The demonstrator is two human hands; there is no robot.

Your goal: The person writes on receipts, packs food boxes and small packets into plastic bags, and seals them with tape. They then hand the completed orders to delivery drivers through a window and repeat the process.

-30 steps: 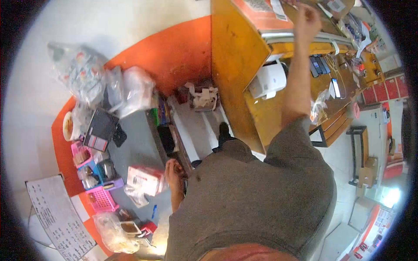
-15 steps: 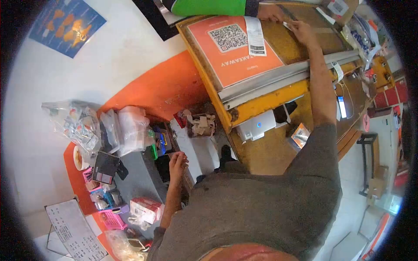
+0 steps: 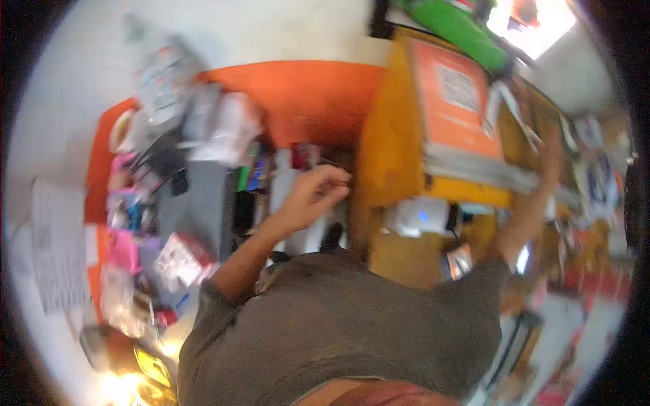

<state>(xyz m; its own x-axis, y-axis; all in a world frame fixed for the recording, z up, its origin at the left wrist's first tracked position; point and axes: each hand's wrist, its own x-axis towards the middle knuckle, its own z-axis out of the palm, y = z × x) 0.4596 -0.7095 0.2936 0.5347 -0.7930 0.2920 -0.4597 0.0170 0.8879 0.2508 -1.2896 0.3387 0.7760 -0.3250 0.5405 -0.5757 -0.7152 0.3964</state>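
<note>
My left hand (image 3: 316,196) is raised in front of my body, left of the yellow counter (image 3: 389,152). Its fingers curl toward the thumb; whether anything is between them is too blurred to tell. My right hand (image 3: 550,152) reaches over the countertop at the upper right, beside white paper (image 3: 520,118), and its fingers are smeared by motion. An orange QR-code sign (image 3: 457,88) lies on the counter, left of the paper. A co-worker's green sleeve (image 3: 453,30) extends over the far edge.
A grey surface (image 3: 196,216) at the left bears plastic bags (image 3: 227,128) and a red-and-white pack (image 3: 181,260). Pink baskets (image 3: 124,249) stand beside it. A white device (image 3: 421,216) and a small box (image 3: 458,260) are on the shelf under the countertop.
The view has turned and blurred, so the counter appears farther right. My left hand has risen and come forward. The white paper at the counter now hangs raised between the co-worker's arm and my right hand.
</note>
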